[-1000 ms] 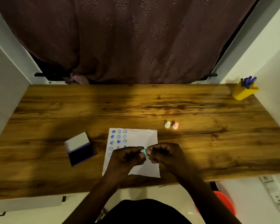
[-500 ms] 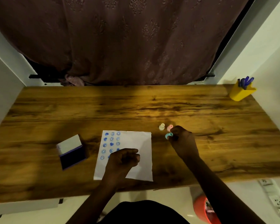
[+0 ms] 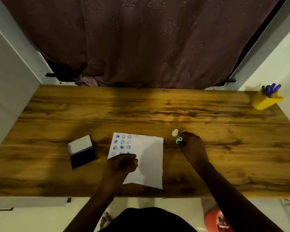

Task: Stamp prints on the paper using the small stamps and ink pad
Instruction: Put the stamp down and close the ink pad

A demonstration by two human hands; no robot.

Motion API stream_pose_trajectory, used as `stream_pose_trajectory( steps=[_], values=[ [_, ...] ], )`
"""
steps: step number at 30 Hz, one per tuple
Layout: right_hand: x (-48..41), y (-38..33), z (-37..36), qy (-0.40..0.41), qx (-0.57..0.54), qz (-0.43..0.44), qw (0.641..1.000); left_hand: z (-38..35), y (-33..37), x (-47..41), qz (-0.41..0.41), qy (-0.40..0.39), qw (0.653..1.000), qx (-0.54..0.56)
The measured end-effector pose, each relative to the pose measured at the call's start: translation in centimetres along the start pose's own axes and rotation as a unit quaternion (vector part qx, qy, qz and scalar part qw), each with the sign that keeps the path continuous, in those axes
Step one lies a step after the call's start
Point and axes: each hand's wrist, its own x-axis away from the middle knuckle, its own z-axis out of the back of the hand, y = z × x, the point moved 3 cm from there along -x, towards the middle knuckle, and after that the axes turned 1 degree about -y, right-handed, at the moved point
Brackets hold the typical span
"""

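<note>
A white paper [image 3: 151, 158] lies on the wooden table [image 3: 141, 111], with several blue stamp prints in its upper left corner. My left hand [image 3: 121, 164] rests on the paper's left half, fingers curled, holding nothing I can see. My right hand [image 3: 192, 146] is right of the paper and grips a small teal stamp [image 3: 179, 140] low over the table. A cream stamp [image 3: 175, 132] stands just beyond it. The pink stamp is hidden behind my right hand. An open ink pad [image 3: 82, 154] with its white lid raised sits left of the paper.
A yellow pen holder [image 3: 265, 102] with blue pens stands at the table's far right corner. A dark curtain [image 3: 141, 39] hangs behind the table. An orange container [image 3: 216, 221] is on the floor at the lower right.
My right hand carried the teal stamp from over the paper to the right, beside the cream and pink stamps. My left hand stayed on the paper.
</note>
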Motion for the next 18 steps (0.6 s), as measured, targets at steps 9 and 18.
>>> stream_pose_trajectory(
  steps=[9,18],
  values=[
    [3.7,-4.6,1.8,0.092,-0.044,0.047,0.994,3.6,1.0,-1.2,-0.011,0.023,1.000,-0.017],
    [4.9,-14.6,-4.2,-0.033,-0.170,0.090,0.981,11.7,1.9,-1.4,-0.084,0.114,0.988,-0.066]
  ],
)
